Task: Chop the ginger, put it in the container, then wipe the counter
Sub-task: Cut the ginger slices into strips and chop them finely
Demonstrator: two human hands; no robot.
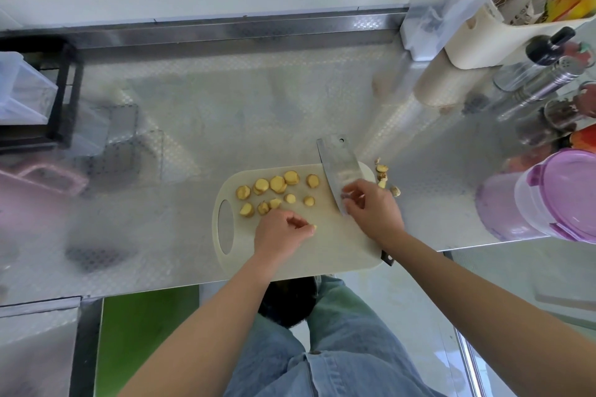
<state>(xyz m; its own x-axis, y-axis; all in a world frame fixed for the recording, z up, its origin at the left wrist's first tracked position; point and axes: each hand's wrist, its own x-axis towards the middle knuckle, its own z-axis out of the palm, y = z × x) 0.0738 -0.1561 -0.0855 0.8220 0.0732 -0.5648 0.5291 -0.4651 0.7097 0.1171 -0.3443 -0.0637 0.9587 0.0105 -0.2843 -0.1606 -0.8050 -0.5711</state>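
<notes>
Left hand (280,233) pinches a ginger piece (314,227) over the board (325,251) — right hand (372,211) grips the cleaver (338,163)

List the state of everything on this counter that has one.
ginger slices: cut, spread on the cutting board
ginger piece: pinched by the left hand
cleaver: lying on the board, right hand touching its blade
ginger scraps: loose on the counter
purple-lidded container: lid on

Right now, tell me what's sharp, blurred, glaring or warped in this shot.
Head view: even daylight; soft glare and smeared reflections across the steel counter; ginger slices on the cutting board sharp, as is the ginger bit the left hand pinches; right hand on the cleaver slightly soft; wide-angle bends the counter edge, stretches the purple-lidded container.
</notes>
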